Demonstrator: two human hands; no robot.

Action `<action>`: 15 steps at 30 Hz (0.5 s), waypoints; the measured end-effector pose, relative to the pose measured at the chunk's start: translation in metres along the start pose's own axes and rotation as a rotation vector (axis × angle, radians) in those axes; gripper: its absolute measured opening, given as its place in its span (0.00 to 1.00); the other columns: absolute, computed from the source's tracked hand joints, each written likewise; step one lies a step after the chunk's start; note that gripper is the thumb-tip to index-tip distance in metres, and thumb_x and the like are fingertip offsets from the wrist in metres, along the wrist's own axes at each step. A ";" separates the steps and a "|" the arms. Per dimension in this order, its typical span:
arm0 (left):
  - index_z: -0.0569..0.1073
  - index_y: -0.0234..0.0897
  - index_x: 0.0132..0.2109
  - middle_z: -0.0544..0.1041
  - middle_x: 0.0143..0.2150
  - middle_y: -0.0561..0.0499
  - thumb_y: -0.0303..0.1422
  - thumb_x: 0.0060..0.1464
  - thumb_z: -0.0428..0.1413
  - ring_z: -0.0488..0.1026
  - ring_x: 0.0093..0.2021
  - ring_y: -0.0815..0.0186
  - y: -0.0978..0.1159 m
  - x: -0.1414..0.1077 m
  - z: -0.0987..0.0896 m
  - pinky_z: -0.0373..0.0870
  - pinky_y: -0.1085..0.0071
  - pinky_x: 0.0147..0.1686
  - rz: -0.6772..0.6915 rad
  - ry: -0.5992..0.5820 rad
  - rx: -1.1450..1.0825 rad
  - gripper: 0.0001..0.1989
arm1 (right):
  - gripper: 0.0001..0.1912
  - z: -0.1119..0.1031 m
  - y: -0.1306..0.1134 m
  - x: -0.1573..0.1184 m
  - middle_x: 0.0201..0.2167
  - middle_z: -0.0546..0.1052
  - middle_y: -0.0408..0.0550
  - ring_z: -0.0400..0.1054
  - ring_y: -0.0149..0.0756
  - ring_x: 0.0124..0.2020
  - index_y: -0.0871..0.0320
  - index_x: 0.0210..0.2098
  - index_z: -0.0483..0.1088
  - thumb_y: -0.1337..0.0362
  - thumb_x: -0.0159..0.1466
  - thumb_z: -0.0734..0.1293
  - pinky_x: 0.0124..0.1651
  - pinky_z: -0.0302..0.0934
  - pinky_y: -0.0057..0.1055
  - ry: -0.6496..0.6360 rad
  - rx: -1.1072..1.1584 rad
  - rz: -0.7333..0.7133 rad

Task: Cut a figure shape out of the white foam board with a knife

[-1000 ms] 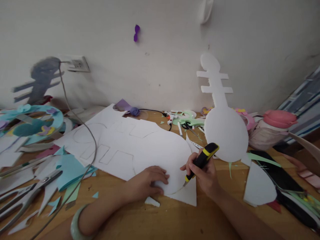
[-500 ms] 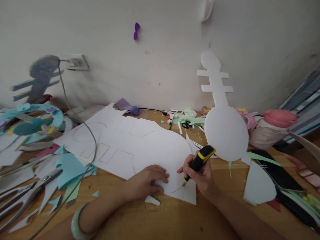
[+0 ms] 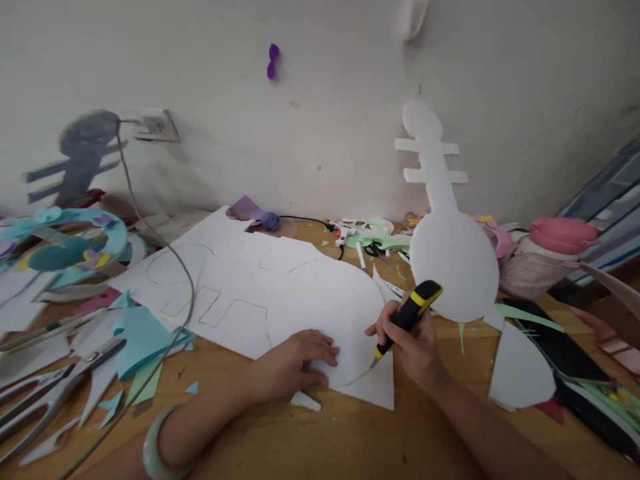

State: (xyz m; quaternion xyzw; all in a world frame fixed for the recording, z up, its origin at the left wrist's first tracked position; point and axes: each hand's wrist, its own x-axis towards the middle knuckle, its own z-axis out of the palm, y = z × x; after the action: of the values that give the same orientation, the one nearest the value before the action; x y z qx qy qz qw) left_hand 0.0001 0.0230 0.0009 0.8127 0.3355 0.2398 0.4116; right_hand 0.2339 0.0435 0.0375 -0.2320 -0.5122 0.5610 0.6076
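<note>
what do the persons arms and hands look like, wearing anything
Both forearms are bare, with no sleeves in view and no gloves on the left hand or the right hand. The left wrist carries a smooth, pale green bangle. No rings, watch or markings show on either hand.

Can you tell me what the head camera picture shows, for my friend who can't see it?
A right hand holds a black-and-yellow craft knife with its tip on a white foam sheet, while the left hand presses the sheet flat on a cluttered wooden table.

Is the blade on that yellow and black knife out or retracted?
Out: the utility knife in the right hand shows a metal tip touching the white foam sheet.
</note>
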 end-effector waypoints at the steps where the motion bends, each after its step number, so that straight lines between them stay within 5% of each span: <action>1: 0.80 0.40 0.45 0.80 0.51 0.43 0.47 0.57 0.61 0.72 0.56 0.56 0.001 0.000 0.000 0.61 0.57 0.61 -0.006 -0.004 -0.002 0.16 | 0.13 0.001 0.001 -0.001 0.24 0.71 0.34 0.67 0.27 0.20 0.52 0.34 0.63 0.65 0.59 0.73 0.35 0.76 0.37 0.004 0.001 0.002; 15: 0.80 0.42 0.45 0.80 0.51 0.44 0.46 0.56 0.63 0.72 0.56 0.56 -0.004 -0.002 0.001 0.61 0.57 0.61 0.000 0.006 -0.008 0.16 | 0.11 -0.002 0.009 -0.005 0.23 0.70 0.34 0.67 0.27 0.20 0.53 0.33 0.63 0.65 0.60 0.72 0.36 0.76 0.37 -0.057 -0.048 0.019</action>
State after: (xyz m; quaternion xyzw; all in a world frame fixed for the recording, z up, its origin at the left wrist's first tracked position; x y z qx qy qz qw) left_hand -0.0019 0.0232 -0.0033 0.8103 0.3358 0.2434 0.4141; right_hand 0.2323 0.0418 0.0278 -0.2354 -0.5402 0.5607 0.5817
